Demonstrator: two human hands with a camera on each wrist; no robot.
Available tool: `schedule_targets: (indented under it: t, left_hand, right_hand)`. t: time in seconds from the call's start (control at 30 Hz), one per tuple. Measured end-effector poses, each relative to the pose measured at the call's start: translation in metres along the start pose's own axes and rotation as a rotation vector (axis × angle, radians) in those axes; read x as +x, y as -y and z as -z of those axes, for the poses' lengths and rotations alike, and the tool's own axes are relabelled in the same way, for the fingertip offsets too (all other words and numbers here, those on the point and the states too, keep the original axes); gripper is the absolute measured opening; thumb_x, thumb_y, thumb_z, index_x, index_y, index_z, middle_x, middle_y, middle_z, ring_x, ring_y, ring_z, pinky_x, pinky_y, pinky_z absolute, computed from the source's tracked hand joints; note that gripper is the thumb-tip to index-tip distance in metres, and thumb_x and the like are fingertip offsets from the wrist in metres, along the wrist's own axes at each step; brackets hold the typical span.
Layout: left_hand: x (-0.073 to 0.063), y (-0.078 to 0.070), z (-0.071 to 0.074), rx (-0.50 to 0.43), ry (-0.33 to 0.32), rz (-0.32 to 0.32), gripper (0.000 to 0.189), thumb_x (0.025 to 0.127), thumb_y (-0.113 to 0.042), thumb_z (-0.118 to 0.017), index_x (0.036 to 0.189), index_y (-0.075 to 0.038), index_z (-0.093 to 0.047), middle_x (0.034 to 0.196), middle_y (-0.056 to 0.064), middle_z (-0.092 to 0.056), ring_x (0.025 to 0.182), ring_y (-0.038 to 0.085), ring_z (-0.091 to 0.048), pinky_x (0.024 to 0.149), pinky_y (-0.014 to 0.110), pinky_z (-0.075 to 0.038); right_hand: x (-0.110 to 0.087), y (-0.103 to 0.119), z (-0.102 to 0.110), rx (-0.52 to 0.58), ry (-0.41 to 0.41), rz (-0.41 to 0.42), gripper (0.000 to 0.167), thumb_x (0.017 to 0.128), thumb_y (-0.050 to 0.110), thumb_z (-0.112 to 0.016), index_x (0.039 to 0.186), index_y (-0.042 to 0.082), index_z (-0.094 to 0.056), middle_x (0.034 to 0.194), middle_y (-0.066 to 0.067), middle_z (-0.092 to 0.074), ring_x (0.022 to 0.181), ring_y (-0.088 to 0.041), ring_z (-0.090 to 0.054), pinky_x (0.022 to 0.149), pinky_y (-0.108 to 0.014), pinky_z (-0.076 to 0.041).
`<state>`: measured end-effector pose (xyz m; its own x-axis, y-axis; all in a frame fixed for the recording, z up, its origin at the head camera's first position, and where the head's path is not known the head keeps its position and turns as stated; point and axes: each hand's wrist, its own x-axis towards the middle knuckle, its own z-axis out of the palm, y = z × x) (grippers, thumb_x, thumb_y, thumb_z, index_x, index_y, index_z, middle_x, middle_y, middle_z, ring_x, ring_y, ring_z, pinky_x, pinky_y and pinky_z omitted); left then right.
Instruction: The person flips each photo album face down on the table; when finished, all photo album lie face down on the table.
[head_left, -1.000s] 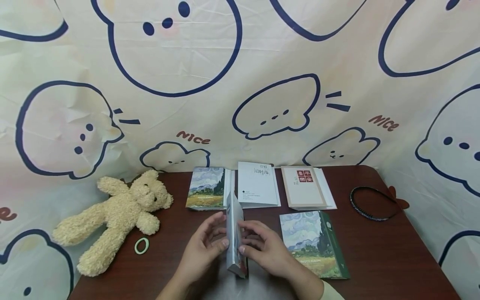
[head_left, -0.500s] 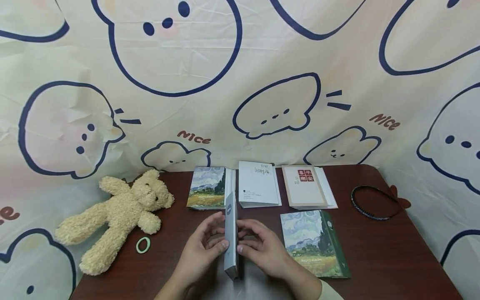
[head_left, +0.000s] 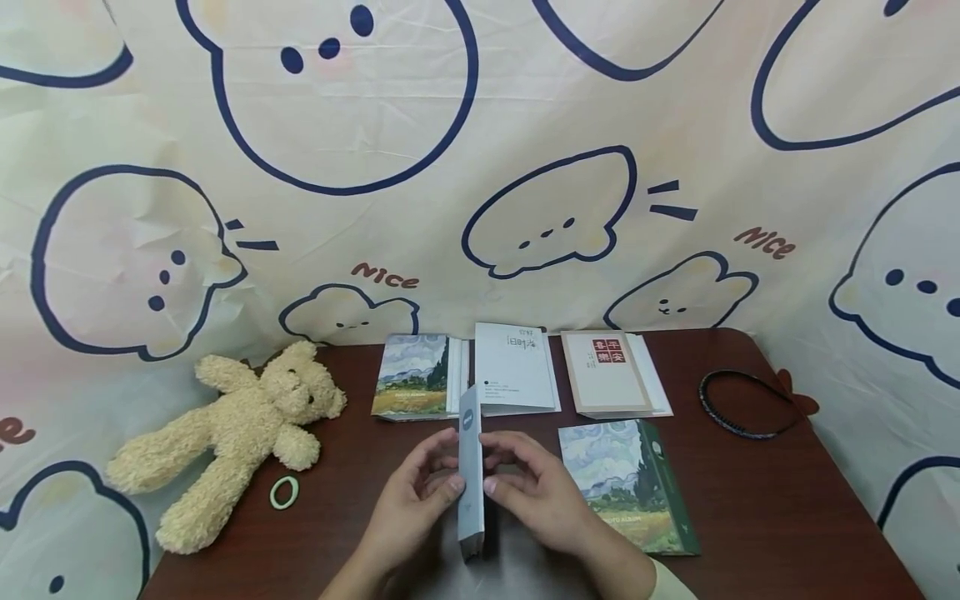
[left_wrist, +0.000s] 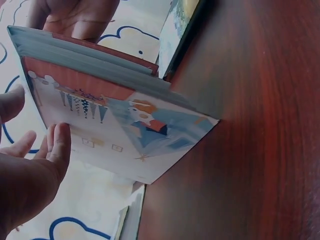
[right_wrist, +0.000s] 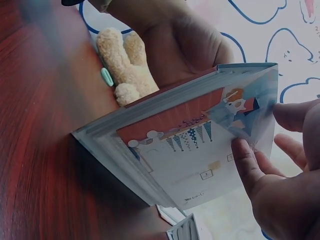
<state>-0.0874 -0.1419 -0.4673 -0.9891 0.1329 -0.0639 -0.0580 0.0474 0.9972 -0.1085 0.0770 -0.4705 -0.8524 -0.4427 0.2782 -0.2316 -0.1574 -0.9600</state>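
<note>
Two hands [head_left: 408, 512], fingers [head_left: 512, 443] loosely curved, holding an upright album [head_left: 471, 475] between them

Held album [head_left: 471, 479]: smooth, printed, card-like cover. Tabletop [head_left: 780, 508]: grained wood look, smooth, faint sheen. Teddy bear [head_left: 243, 425]: rough, nubbly plush. Backdrop [head_left: 540, 108]: cloth-like, lightly creased. Ring [head_left: 273, 498]: smooth.

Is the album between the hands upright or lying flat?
Upright: the head view shows the album on edge, its narrow spine showing.
</note>
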Motion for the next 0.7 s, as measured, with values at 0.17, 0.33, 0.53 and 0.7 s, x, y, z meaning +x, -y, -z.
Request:
schedule_targets:
  t: [0.17,0.33,0.53,0.7]
  left_hand:
    - [0.001,0.006,-0.001,0.065,0.021,0.02,0.05,0.104,-0.014,-0.064,0.152,-0.015,-0.05,0.144,0.011,-0.056,0.124,0.028,-0.058,0.097,0.029,-0.052]
    - [0.003,0.017,-0.002,0.101,0.056,0.016,0.045,0.107,-0.013,-0.057,0.152,-0.013,-0.049,0.138,0.013,-0.06,0.124,0.029,-0.058,0.097,0.031,-0.052]
    - [0.003,0.028,-0.005,0.183,0.053,0.02,0.047,0.102,-0.018,-0.068,0.147,-0.012,-0.055,0.134,0.011,-0.061,0.119,0.026,-0.062,0.094,0.034,-0.052]
    - [0.004,0.034,-0.005,0.183,0.073,0.065,0.048,0.101,-0.02,-0.07,0.146,-0.011,-0.056,0.133,0.013,-0.059,0.118,0.027,-0.062,0.09,0.035,-0.053]
  right_hand:
    - [-0.003,-0.001,0.005,-0.017,-0.008,0.001,0.045,0.097,0.002,-0.071,0.14,0.003,-0.06,0.136,-0.018,-0.056,0.117,-0.033,-0.059,0.1,-0.044,-0.055]
    - [-0.006,0.0,0.008,-0.034,-0.018,0.001,0.043,0.097,0.001,-0.069,0.139,0.002,-0.06,0.136,-0.02,-0.056,0.116,-0.028,-0.06,0.099,-0.038,-0.056]
    - [-0.009,0.002,0.013,-0.037,-0.024,0.0,0.042,0.098,0.001,-0.068,0.139,0.001,-0.059,0.138,-0.022,-0.055,0.115,-0.026,-0.062,0.098,-0.037,-0.056]
    - [-0.012,0.004,0.018,-0.041,-0.036,-0.048,0.043,0.098,0.003,-0.069,0.14,0.003,-0.059,0.136,-0.02,-0.056,0.116,-0.026,-0.062,0.099,-0.036,-0.056]
